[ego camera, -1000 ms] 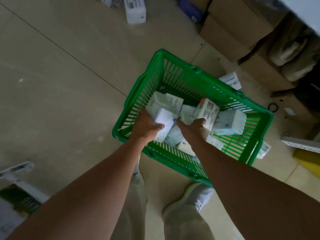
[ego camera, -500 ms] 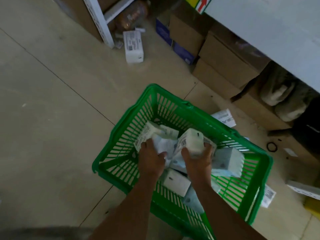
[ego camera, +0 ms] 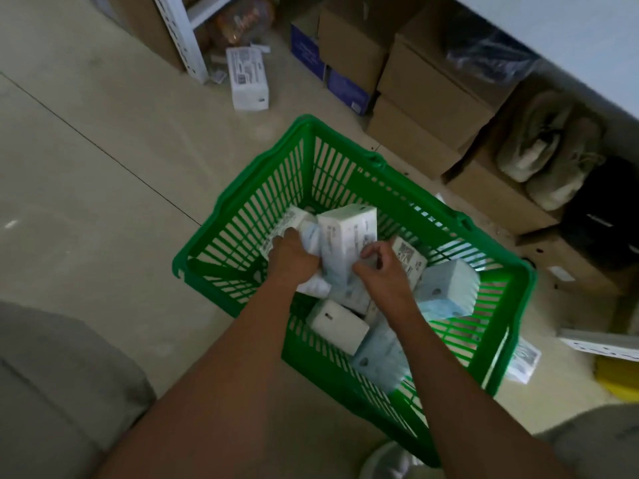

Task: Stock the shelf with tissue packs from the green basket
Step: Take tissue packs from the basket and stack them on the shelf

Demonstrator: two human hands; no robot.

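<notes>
The smooth beige tiled floor [ego camera: 103, 188] holds a green plastic basket with slatted sides [ego camera: 242, 233]. A small white box with printed labels [ego camera: 248, 79] lies flat near a white metal shelf post [ego camera: 179, 36]. Brown cardboard boxes [ego camera: 425, 108] sit stacked just beyond the basket.

your left hand [ego camera: 294, 255] is curled closed, your right hand [ego camera: 383, 271] beside it with fingers bent, both forearms reaching forward.

The basket [ego camera: 238, 233] stands on the floor [ego camera: 86, 188], tissue packs [ego camera: 446, 292] lying inside it. Cardboard boxes [ego camera: 428, 88] sit behind it; a lone pack [ego camera: 247, 77] lies beyond its far left corner.
</notes>
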